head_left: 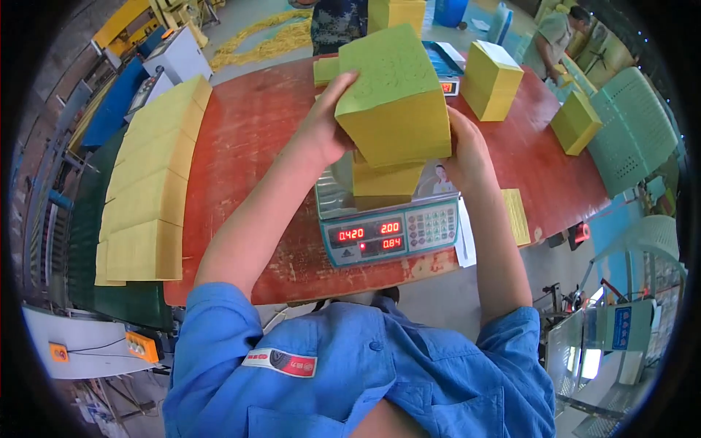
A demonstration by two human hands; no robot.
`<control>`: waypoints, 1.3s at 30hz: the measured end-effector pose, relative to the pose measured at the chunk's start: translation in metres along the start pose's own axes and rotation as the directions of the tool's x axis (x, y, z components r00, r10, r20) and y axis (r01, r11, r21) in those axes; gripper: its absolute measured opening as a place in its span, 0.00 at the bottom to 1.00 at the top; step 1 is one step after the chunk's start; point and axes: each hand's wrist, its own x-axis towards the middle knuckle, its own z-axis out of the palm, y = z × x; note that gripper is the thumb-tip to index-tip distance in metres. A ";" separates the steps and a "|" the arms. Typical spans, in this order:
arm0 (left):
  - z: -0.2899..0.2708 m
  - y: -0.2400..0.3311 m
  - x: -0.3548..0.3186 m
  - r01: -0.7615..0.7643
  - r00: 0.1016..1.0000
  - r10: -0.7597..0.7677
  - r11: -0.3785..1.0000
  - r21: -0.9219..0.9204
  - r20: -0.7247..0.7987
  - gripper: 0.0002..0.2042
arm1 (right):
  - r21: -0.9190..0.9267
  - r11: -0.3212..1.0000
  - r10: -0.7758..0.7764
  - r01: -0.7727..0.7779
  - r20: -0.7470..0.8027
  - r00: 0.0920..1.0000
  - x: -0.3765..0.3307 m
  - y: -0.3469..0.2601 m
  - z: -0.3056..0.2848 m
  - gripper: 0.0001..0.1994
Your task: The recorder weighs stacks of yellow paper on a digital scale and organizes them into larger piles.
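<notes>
Between both palms I hold a thick block of yellow paper [391,131] above a digital counter scale [394,226]. My left hand [328,120] presses its left side, with the thumb on the upper edge. Against the right side rests my right hand [467,150], its fingers partly hidden behind the block. Faint marks show on the block's top face. Below it, a smaller yellow paper stack [385,180] sits on the scale's metal pan, partly covered by the raised block. The scale's red digits are lit.
A row of yellow paper stacks [150,182] lines the left side of the red table [241,157]. More yellow blocks [491,84] stand at the right, near a second scale [444,66] and a green plastic chair [631,120]. A co-worker [555,44] is at the far right.
</notes>
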 end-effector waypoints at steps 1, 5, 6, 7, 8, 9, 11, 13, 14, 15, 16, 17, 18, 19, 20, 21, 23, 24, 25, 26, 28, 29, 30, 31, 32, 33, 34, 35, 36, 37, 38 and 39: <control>-0.002 0.000 0.007 0.041 0.999 -0.039 0.995 0.086 -0.022 0.25 | 0.008 1.000 0.008 -0.008 0.009 1.000 0.007 0.001 -0.006 0.16; -0.018 -0.001 0.022 0.041 0.998 -0.047 0.989 0.141 0.041 0.27 | -0.053 0.997 0.058 -0.054 0.080 0.995 0.016 0.009 -0.013 0.16; -0.017 -0.001 0.021 0.005 0.998 -0.017 0.981 0.196 0.060 0.27 | -0.041 0.998 0.055 -0.051 0.100 0.993 0.017 0.010 -0.013 0.16; -0.016 -0.001 0.020 -0.030 0.997 0.010 0.968 0.249 0.083 0.28 | -0.035 0.997 0.066 -0.063 0.100 0.993 0.019 0.013 -0.016 0.16; -0.017 -0.001 0.020 -0.023 0.997 0.004 0.968 0.250 0.076 0.28 | -0.061 0.996 0.072 -0.065 0.117 0.991 0.023 0.013 -0.019 0.17; -0.018 0.001 0.020 -0.023 0.998 0.003 0.947 0.321 0.063 0.31 | -0.086 0.994 0.077 -0.066 0.132 0.988 0.025 0.013 -0.022 0.17; -0.021 0.003 0.020 -0.018 0.999 -0.004 0.920 0.391 0.054 0.34 | -0.112 0.991 0.083 -0.070 0.114 0.990 0.028 0.014 -0.021 0.18; -0.023 0.005 0.021 -0.022 0.999 0.033 0.923 0.384 -0.023 0.31 | -0.139 0.988 0.083 -0.069 0.093 0.992 0.031 0.015 -0.021 0.18; -0.024 0.006 0.021 -0.018 0.999 0.028 0.923 0.385 -0.019 0.31 | -0.153 0.986 0.085 -0.070 0.089 0.992 0.032 0.016 -0.021 0.18; -0.026 0.005 0.022 -0.036 0.999 0.046 0.885 0.464 -0.010 0.34 | -0.167 0.983 0.086 -0.071 0.086 0.993 0.032 0.017 -0.021 0.19; -0.027 0.005 0.023 -0.055 0.998 0.065 0.841 0.538 0.001 0.37 | -0.165 0.984 0.083 -0.069 0.081 0.993 0.032 0.017 -0.020 0.19; -0.028 0.005 0.024 -0.053 0.998 0.061 0.840 0.540 0.003 0.37 | -0.177 0.983 0.069 -0.052 0.088 0.994 0.031 0.017 -0.018 0.19; -0.029 0.005 0.025 -0.043 0.999 0.053 0.836 0.547 -0.002 0.37 | -0.188 0.981 0.055 -0.036 0.096 0.994 0.029 0.017 -0.017 0.19; -0.030 0.005 0.025 -0.034 0.999 0.046 0.832 0.554 -0.009 0.38 | -0.186 0.982 0.054 -0.036 0.093 0.994 0.028 0.017 -0.016 0.19; -0.029 0.004 0.025 -0.032 0.999 0.042 0.831 0.556 -0.006 0.38 | -0.208 0.978 0.043 -0.024 0.089 0.995 0.027 0.017 -0.015 0.19; -0.028 0.002 0.025 -0.053 0.998 0.070 0.823 0.566 -0.008 0.38 | -0.231 0.973 0.034 -0.013 0.086 0.996 0.026 0.016 -0.015 0.19; -0.025 -0.001 0.021 -0.069 0.995 0.094 0.814 0.576 -0.013 0.38 | -0.226 0.974 0.022 -0.008 0.058 0.998 0.026 0.017 -0.016 0.19; -0.020 -0.003 0.019 -0.046 0.994 0.095 0.798 0.602 -0.050 0.38 | -0.224 0.975 0.011 -0.004 0.032 0.999 0.025 0.018 -0.016 0.19; -0.017 -0.005 0.016 -0.021 0.991 0.097 0.780 0.625 -0.088 0.37 | -0.221 0.975 0.016 -0.009 0.030 0.999 0.023 0.018 -0.017 0.19; -0.017 -0.005 0.015 -0.017 0.991 0.097 0.780 0.625 -0.094 0.37 | -0.223 0.975 -0.004 0.011 0.032 0.999 0.021 0.018 -0.017 0.19; -0.019 -0.003 0.016 -0.078 0.993 0.118 0.783 0.617 -0.024 0.37 | -0.224 0.974 -0.019 0.027 0.036 0.999 0.019 0.018 -0.016 0.19; -0.021 -0.002 0.018 -0.075 0.992 0.119 0.782 0.618 -0.030 0.37 | -0.248 0.968 -0.025 0.033 0.034 0.999 0.018 0.017 -0.015 0.19; -0.023 0.000 0.020 -0.065 0.993 0.110 0.821 0.568 -0.045 0.34 | -0.273 0.961 -0.032 0.040 0.033 0.999 0.018 0.017 -0.014 0.19; -0.025 0.001 0.021 -0.056 0.993 0.101 0.855 0.515 -0.060 0.30 | -0.266 0.963 -0.043 0.049 0.029 0.999 0.020 0.019 -0.014 0.19; -0.026 0.000 0.022 -0.055 0.993 0.100 0.857 0.513 -0.061 0.30 | -0.268 0.962 -0.041 0.046 0.027 0.999 0.020 0.019 -0.014 0.19; -0.027 -0.001 0.024 -0.066 0.992 0.113 0.857 0.511 -0.060 0.30 | -0.286 0.957 -0.034 0.038 0.017 0.999 0.021 0.019 -0.013 0.19; -0.028 -0.002 0.025 -0.079 0.990 0.126 0.857 0.509 -0.059 0.30 | -0.305 0.952 -0.028 0.029 0.007 1.000 0.021 0.020 -0.012 0.19; -0.030 -0.002 0.025 -0.078 0.990 0.125 0.858 0.508 -0.059 0.30 | -0.307 0.951 -0.028 0.028 0.006 1.000 0.022 0.022 -0.013 0.19; -0.032 -0.001 0.024 -0.082 0.991 0.122 0.859 0.506 -0.047 0.30 | -0.315 0.949 -0.034 0.034 0.006 0.999 0.023 0.025 -0.015 0.18; -0.034 -0.001 0.024 -0.086 0.992 0.119 0.860 0.504 -0.035 0.30 | -0.323 0.946 -0.041 0.041 0.006 0.999 0.024 0.026 -0.016 0.18; -0.036 -0.001 0.025 -0.085 0.992 0.119 0.860 0.503 -0.036 0.30 | -0.323 0.946 -0.040 0.040 0.006 0.999 0.024 0.027 -0.015 0.18; -0.038 -0.001 0.025 -0.087 0.992 0.123 0.862 0.499 -0.040 0.30 | -0.319 0.947 -0.044 0.045 0.011 0.999 0.024 0.027 -0.014 0.18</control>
